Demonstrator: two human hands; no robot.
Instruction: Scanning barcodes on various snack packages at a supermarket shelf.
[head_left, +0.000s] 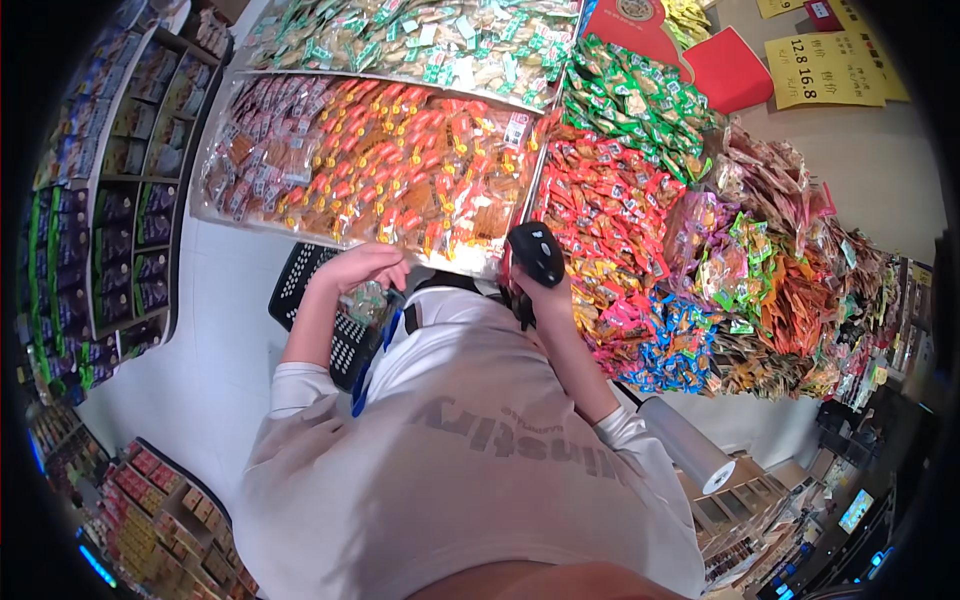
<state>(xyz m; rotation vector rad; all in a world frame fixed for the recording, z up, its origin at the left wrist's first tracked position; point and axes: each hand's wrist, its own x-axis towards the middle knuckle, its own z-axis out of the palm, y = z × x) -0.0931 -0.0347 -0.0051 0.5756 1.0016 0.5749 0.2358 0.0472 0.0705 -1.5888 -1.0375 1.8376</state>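
Observation:
My right hand (541, 292) grips a black handheld barcode scanner (538, 255) at the near right corner of a clear bin. Red and orange snack packets (420, 161) fill most of that bin, and paler packets with purple labels (262, 142) lie at its left end. My left hand (367, 268) hangs by the bin's near edge with its fingers curled down. Whether it holds anything is hard to make out. Beneath it are a black perforated plastic basket (300, 289) and a clear plastic package (367, 304). A blue strap-like strip (375, 360) runs along my shirt.
To the right lie heaps of red packets (607, 202), green packets (637, 101) and blue packets (679, 341). Green-labelled packets (420, 37) fill a bin behind. Shelves (142, 187) stand left. A plastic roll (686, 442) sits near my right elbow. Yellow price signs (821, 71) lie back right.

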